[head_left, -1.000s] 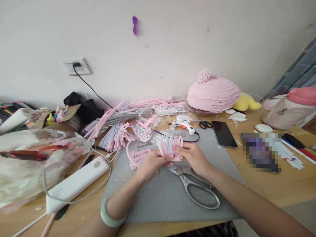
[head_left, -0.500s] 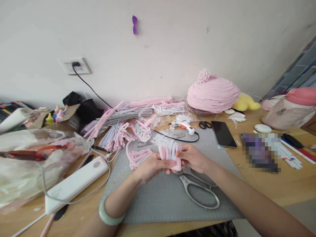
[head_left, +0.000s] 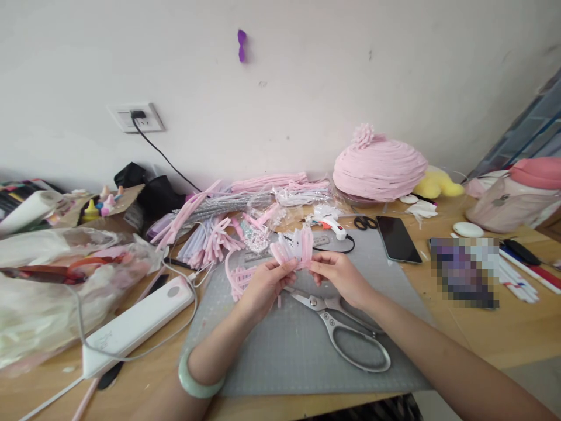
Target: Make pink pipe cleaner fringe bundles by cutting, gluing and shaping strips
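My left hand and my right hand together hold a small bunch of pink looped pipe cleaners above the grey cutting mat. The loops fan upward between my fingertips. A pale green bangle sits on my left wrist. Large silver scissors lie shut on the mat just below my hands. More cut pink pipe cleaner pieces lie on the mat to the left of my left hand.
Behind are heaps of pink and silver pipe cleaners, a glue gun, small black scissors, a phone and a pink domed hat. A white power bank with cable and plastic bags lie left.
The bunch was pulled down close between both hands, then lifted and fanned out higher. The scissors' blades, earlier covered by my hands, now show.
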`<action>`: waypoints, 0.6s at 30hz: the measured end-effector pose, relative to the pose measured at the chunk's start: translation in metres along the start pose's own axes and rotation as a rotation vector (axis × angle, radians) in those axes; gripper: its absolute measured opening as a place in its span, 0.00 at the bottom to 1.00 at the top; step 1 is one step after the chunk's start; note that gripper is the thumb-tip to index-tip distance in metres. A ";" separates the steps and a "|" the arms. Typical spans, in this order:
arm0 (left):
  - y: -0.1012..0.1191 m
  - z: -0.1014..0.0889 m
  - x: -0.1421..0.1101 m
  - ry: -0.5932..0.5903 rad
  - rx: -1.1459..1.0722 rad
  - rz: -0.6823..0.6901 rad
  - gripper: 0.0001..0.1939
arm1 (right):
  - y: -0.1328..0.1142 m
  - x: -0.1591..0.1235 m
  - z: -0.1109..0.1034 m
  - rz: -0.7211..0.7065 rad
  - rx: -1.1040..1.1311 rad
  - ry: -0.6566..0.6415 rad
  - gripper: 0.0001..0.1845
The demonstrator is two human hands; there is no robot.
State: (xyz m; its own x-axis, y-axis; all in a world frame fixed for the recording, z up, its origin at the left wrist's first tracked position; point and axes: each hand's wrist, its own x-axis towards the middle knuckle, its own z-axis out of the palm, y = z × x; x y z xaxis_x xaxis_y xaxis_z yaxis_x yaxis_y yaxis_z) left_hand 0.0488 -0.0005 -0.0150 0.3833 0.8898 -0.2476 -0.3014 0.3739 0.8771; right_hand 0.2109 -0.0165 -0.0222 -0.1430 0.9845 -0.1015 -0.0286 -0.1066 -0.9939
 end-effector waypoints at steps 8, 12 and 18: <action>0.003 -0.002 0.002 0.081 -0.016 0.068 0.12 | -0.003 0.000 0.000 -0.015 0.000 0.010 0.12; -0.001 -0.003 0.002 0.041 -0.006 0.064 0.12 | -0.001 0.000 0.001 0.006 0.021 0.001 0.14; -0.001 -0.003 0.001 -0.015 -0.018 0.074 0.10 | 0.001 0.000 0.002 0.049 0.132 0.005 0.13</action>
State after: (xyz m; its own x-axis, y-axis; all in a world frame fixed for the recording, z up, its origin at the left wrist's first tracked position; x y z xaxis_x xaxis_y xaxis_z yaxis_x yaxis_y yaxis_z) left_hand 0.0464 0.0011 -0.0171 0.3722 0.9112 -0.1765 -0.3444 0.3122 0.8854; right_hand 0.2091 -0.0165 -0.0231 -0.1430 0.9783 -0.1498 -0.1521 -0.1713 -0.9734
